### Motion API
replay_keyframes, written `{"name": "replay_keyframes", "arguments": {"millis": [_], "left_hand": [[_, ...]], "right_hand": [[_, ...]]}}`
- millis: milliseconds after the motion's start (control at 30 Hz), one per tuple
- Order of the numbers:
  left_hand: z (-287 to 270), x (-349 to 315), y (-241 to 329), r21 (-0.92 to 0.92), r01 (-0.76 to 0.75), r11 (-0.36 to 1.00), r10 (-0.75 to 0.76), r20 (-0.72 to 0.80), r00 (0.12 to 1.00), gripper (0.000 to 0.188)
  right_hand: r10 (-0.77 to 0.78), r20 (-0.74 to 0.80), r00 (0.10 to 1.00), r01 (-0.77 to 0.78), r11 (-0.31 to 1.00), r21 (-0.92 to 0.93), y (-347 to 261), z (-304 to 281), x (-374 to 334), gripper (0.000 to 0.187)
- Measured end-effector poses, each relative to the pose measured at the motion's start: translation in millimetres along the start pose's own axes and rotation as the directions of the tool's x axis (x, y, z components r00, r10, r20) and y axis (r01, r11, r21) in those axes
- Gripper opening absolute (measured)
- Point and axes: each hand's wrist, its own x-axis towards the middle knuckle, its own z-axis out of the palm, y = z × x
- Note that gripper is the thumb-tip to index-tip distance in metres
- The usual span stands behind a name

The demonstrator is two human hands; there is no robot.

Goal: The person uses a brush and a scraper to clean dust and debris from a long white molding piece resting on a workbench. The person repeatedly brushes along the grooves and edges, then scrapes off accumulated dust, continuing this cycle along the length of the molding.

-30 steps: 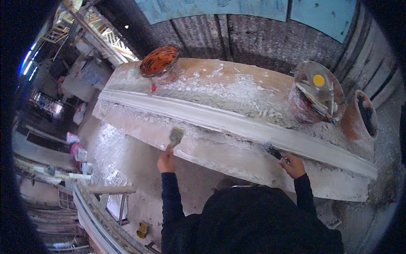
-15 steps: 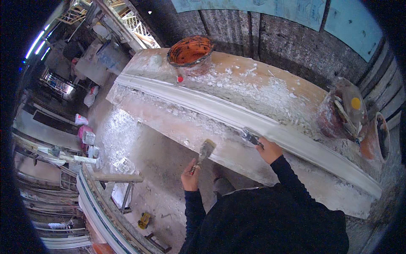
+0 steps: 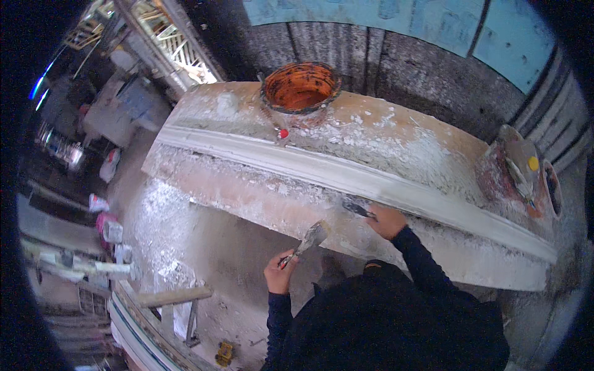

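My left hand (image 3: 278, 272) is closed round the handle of a flat, plaster-crusted paintbrush (image 3: 316, 234), its wide tan end pointing up and away, just off the table's near edge. My right hand (image 3: 388, 221) grips what looks like a small putty knife (image 3: 356, 208), its grey blade pointing left over the near board, beside the moulding. A long white plaster moulding (image 3: 297, 163) runs lengthwise along the work table (image 3: 232, 191), with ridges down its length. Blur hides the finer details of both tools.
An orange bucket (image 3: 301, 93) stands behind the moulding, a small red object (image 3: 283, 133) near its base. White crumbs cover the far board. More containers (image 3: 498, 173) stand at the right end. Long mouldings (image 3: 127, 328) lie on a rack at lower left.
The view has shifted. The putty knife has moved off the moulding's near edge toward the near board. The brush has tilted right and come closer to the table edge.
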Motion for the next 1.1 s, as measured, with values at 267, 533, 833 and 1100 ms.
{"name": "replay_keyframes", "arguments": {"millis": [267, 533, 833, 1100], "left_hand": [[157.3, 56.9, 27.8, -0.109, 0.051, 0.993, 0.03, 0.637, 0.77, 0.027], [202.8, 57.3, 13.1, 0.177, -0.134, 0.975, -0.033, 0.712, 0.701, 0.026], [-41.9, 108.2, 1.1, 0.119, -0.054, 0.991, 0.065, -0.09, 0.994, 0.029], [-92.8, 34.4, 22.6, 0.113, -0.148, 0.983, 0.179, -0.352, 0.919, 0.034]], "right_hand": [[0.562, -0.171, 0.809, -0.487, 0.804, 0.34, 58.2, -39.2, -130.9, 0.028], [0.699, -0.282, 0.657, -0.528, 0.694, 0.49, 76.6, -49.6, -178.5, 0.025], [0.464, -0.141, 0.875, -0.433, 0.878, 0.202, 69.9, -43.2, -115.2, 0.034], [0.251, -0.09, 0.964, -0.222, 0.943, 0.246, 77.6, 0.5, -59.3, 0.038]]}}
